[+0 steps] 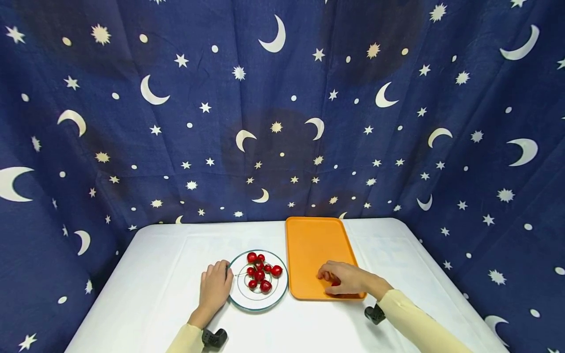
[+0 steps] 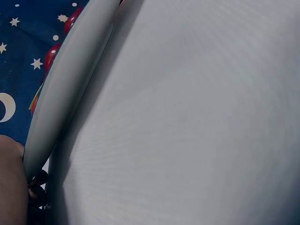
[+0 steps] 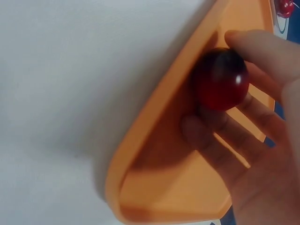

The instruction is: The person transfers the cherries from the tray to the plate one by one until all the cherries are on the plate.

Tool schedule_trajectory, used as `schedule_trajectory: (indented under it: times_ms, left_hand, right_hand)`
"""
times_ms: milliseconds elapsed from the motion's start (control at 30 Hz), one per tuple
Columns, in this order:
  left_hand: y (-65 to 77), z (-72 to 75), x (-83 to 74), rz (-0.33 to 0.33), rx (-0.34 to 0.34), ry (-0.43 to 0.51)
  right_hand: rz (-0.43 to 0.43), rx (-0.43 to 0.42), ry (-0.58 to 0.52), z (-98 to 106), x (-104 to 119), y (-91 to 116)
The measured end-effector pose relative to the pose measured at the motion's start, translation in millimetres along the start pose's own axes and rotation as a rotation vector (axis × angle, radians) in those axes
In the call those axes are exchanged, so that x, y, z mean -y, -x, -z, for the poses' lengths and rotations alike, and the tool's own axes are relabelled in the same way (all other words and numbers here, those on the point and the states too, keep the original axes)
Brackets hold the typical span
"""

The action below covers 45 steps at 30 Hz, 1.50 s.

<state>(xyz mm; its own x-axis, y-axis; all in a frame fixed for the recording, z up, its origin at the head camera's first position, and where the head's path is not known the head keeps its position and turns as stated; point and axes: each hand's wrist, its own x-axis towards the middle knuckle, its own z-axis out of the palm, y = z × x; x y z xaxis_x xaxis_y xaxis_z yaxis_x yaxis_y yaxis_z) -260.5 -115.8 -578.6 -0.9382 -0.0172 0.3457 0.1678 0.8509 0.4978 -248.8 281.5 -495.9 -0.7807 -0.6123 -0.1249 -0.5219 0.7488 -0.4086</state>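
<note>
In the head view a white plate point(image 1: 240, 296) with a teal rim carries several red cherries point(image 1: 259, 275) with stems. My left hand point(image 1: 214, 287) rests at the plate's left edge and touches the rim, its fingers loosely bent. The left wrist view shows the plate's side point(image 2: 70, 84) close up, with part of that hand point(image 2: 11, 183) against it; most fingers are hidden. My right hand point(image 1: 346, 278) is low over the near end of an orange tray point(image 1: 318, 240). Its thumb and fingers pinch one dark red cherry point(image 3: 222, 82) close to the tray's raised edge.
Both plate and tray stand on a white-covered table point(image 1: 176, 255), with the tray just right of the plate. A dark blue curtain point(image 1: 198, 147) with moons and stars surrounds the table at the back and sides.
</note>
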Motion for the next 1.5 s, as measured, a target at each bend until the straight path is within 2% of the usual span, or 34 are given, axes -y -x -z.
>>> schedule_trajectory:
  times_ms: [300, 767, 1100, 1300, 1500]
  left_hand:
    - [0.7, 1.9, -1.0, 0.003, 0.003, -0.009]
    - [2.9, 1.3, -2.2, 0.005, 0.005, -0.013]
    - [2.2, 0.6, -3.2, 0.002, -0.008, -0.009]
    - [2.0, 0.1, -2.6, 0.007, -0.003, -0.010]
    - [1.3, -0.2, -1.8, 0.007, -0.005, -0.008]
  right_hand:
    - [0.038, -0.047, -0.010, -1, 1, -3]
    - [0.040, -0.155, -0.027, -5, 5, -16]
    - [0.024, -0.209, 0.071, -5, 8, -20]
    - [-0.003, -0.224, 0.071, -6, 11, -24]
    - [0.062, -0.309, 0.099, -7, 11, -28]
